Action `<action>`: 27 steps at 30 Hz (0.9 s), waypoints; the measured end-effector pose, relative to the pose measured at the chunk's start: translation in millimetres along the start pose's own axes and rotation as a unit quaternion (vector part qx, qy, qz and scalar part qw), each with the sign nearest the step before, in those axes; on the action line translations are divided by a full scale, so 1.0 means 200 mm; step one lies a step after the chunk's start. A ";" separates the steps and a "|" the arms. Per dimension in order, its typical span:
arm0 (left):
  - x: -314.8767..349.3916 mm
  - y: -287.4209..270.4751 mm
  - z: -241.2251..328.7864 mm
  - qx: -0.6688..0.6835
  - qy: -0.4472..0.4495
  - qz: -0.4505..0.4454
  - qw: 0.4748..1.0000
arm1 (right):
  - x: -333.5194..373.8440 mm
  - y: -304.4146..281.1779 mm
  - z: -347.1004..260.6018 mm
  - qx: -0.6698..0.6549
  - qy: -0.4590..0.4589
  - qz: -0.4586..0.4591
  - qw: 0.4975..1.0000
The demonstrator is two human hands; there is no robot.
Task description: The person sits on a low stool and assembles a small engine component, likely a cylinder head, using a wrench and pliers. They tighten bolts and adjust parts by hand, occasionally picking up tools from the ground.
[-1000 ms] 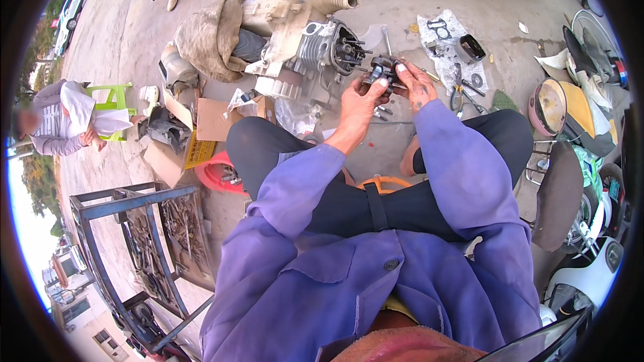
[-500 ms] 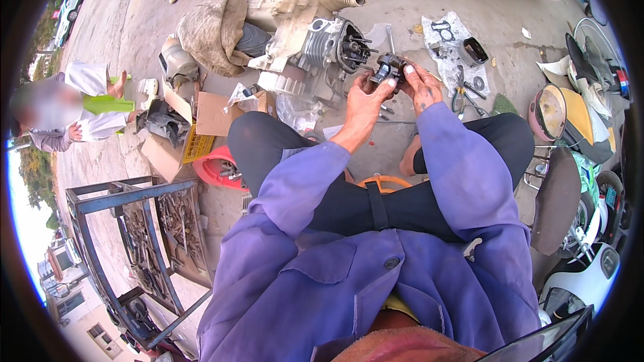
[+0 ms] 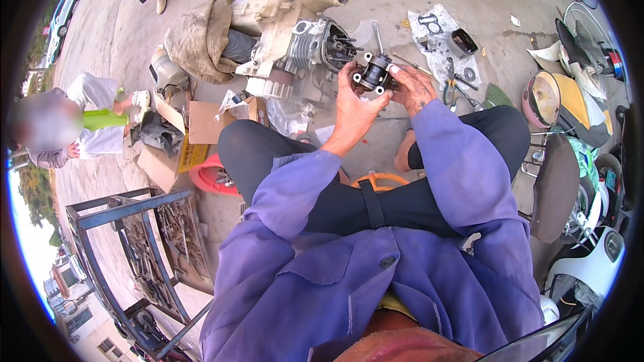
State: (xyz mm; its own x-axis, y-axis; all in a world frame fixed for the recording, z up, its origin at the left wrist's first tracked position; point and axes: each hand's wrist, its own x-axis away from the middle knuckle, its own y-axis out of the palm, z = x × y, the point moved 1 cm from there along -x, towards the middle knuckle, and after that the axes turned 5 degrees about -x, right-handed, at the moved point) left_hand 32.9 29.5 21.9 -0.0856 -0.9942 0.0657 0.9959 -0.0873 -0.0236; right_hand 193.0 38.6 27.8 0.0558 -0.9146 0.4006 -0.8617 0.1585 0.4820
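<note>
Between my two hands is a dark metal engine part [image 3: 376,72], perhaps a camshaft holder, with bright round bolt bosses at its corners. My left hand [image 3: 355,108] grips it from the left, fingers and thumb closed round its edge. On the right side my right hand [image 3: 412,88] is closed on it too, some fingers hidden behind. Just left of the part, a motorcycle engine [image 3: 305,49] lies on the ground, its finned end open and several studs sticking out. A spanner [image 3: 379,37] lies beyond the part.
Pliers [image 3: 451,86], a gasket [image 3: 429,24] and a dark square-mouthed part [image 3: 463,43] lie right, by plastic film. Left are a cardboard box [image 3: 213,123], a red bowl [image 3: 216,175] and a metal rack [image 3: 134,211]. A person [image 3: 90,117] sits far left; parked scooters stand right.
The engine part has turned in my hands, so its bright bolt bosses now show. My hands have shifted slightly left in the picture, as has the whole scene.
</note>
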 end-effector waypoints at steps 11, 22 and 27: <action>0.00 -0.03 0.02 0.036 0.032 -0.036 0.998 | 0.01 -0.02 0.01 -0.047 -0.019 0.021 0.998; -0.07 -0.09 -0.03 0.250 -0.155 -0.066 0.954 | 0.05 0.00 0.01 -0.001 -0.022 0.003 1.000; -0.06 -0.10 -0.04 0.226 -0.172 -0.060 0.957 | 0.05 0.01 0.02 0.023 -0.026 -0.008 0.999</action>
State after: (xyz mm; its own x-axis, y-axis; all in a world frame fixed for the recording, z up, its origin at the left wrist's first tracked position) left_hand 13.6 43.4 13.3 -0.2625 -0.8922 0.3675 0.8968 -0.0850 0.4342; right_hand 189.6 28.4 28.9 0.0446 -0.9355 0.3506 -0.8837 0.1268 0.4506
